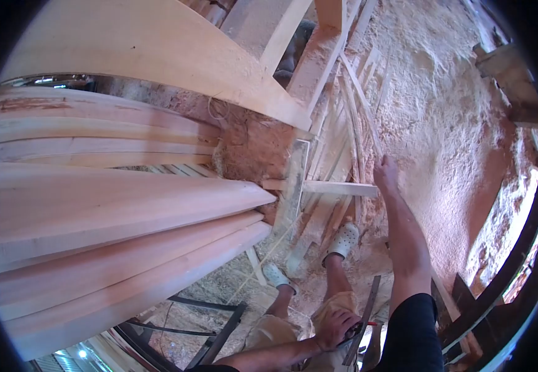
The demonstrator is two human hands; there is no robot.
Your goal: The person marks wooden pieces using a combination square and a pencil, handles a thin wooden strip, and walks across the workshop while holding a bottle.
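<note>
My right hand (pixel 386 172) is stretched forward, its fingers closed around the near end of a thin wooden strip (pixel 363 99). The strip runs away toward a wooden frame. A short narrow board (pixel 341 188) juts out just left of my right wrist. Low in the view, my left hand (pixel 336 330) is closed by my thigh on a small dark object (pixel 351 331) whose kind I cannot make out. A flat dark bar (pixel 363 322) passes beside that hand. Several loose strips (pixel 350 124) lie ahead of my feet.
Thick sawn boards (pixel 95 211) are stacked on the left. A wide pale plank (pixel 157 56) crosses above them. Sawdust (pixel 442 142) covers the ground and slopes up on the right. Dark metal frame parts (pixel 219 332) stand near my legs. My feet wear pale clogs (pixel 344 240).
</note>
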